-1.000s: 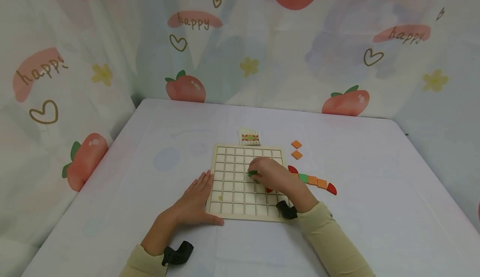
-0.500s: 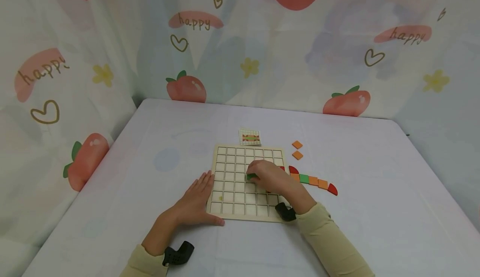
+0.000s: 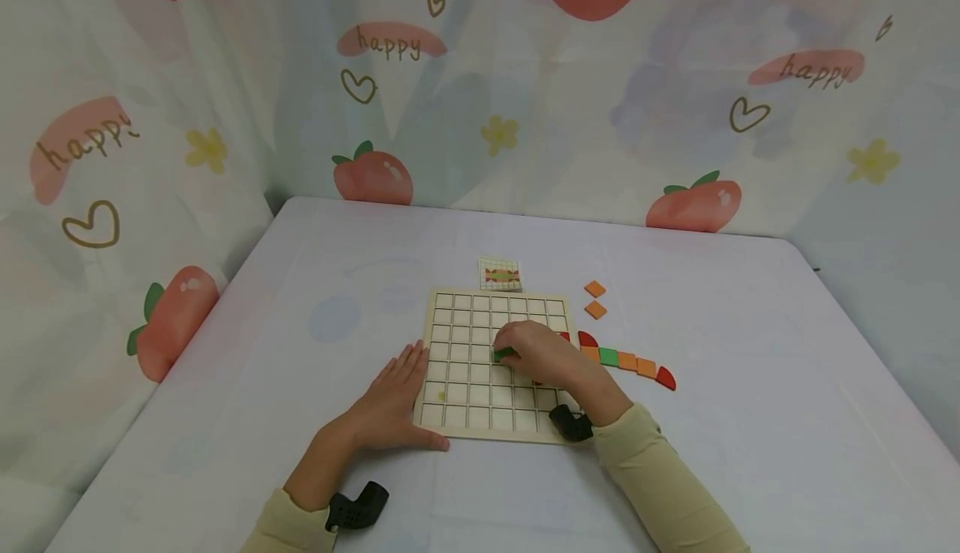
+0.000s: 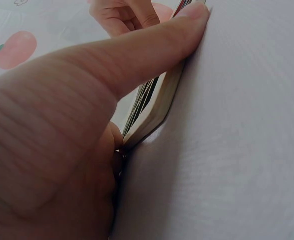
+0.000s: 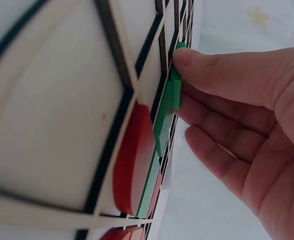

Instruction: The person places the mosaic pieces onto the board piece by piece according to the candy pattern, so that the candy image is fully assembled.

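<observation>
My right hand (image 3: 542, 355) is over the middle of a wooden grid board (image 3: 459, 370) and pinches a small green tile (image 5: 176, 92) between thumb and fingers. In the right wrist view, that tile sits right at a cell of the grid, overlapping a second green tile (image 5: 164, 117). A red curved-edge piece (image 5: 134, 160) lies in a nearby cell. Flat on the table, my left hand (image 3: 386, 403) has its straight fingers along the board's left edge. Its thumb (image 4: 157, 47) lies along the front edge. Part of the board is hidden beneath my right hand.
Right of the board runs a row of orange, green and red pieces, with a green square (image 3: 608, 356) and a red quarter-round piece (image 3: 665, 378). Two orange squares (image 3: 595, 289) lie farther back. Behind the board rests a pattern card (image 3: 500, 273).
My right hand has lowered slightly toward the front and left with the green tile, then stays almost still. My left hand keeps its place at the board's edge.
</observation>
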### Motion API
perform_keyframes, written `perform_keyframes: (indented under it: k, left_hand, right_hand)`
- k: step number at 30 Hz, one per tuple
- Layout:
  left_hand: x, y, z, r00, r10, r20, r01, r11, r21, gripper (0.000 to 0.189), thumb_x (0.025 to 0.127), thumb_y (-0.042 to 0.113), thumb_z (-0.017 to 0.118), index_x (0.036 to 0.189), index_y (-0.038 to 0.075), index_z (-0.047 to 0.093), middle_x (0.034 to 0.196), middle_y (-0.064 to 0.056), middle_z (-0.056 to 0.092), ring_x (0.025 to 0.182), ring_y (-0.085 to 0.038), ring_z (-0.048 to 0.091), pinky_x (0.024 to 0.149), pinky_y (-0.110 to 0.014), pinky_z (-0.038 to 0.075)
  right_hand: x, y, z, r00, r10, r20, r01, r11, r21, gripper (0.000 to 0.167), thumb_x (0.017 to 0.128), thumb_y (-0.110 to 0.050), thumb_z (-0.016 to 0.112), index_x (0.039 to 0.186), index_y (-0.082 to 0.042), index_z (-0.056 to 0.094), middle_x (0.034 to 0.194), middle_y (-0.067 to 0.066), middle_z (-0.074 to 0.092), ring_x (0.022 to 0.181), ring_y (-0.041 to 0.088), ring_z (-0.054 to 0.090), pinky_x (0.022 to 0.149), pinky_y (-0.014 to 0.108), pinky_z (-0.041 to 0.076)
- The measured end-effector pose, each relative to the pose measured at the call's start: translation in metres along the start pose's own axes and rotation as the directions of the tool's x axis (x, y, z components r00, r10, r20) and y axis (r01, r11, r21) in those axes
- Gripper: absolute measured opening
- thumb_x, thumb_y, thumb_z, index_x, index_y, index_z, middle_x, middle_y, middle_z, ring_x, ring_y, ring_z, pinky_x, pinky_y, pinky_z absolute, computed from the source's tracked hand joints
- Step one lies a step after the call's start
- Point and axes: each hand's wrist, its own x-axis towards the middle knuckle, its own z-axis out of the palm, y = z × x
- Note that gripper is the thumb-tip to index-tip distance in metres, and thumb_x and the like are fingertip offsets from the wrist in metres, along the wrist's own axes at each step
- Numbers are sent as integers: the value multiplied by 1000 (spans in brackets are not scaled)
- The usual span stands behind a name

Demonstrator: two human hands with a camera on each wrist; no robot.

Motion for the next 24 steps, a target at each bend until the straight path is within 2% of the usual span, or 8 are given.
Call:
perform_keyframes:
  k: [12, 24]
  left_hand:
    - [0, 0, 0, 1000, -1, -4, 1, 1000, 5, 124, 64, 69, 66, 146, -2, 5, 152, -13, -2, 138, -22, -4, 109, -40, 5]
    - [-1, 2, -2, 1000, -3, -2, 3, 1000, 0, 123, 65, 67, 67, 146, -2, 5, 152, -13, -1, 138, -23, -3, 109, -41, 5]
  right_hand:
    - [2, -6, 1, 1000, -11, 7, 11, 996, -91, 4, 80, -3, 69, 82, -6, 69, 94, 5, 65, 92, 20, 60, 78, 30, 48]
    - [1, -6, 1, 1000, 1, 8, -1, 997, -83, 4, 81, -3, 69, 85, -5, 70, 95, 6, 65, 93, 21, 59, 80, 31, 48]
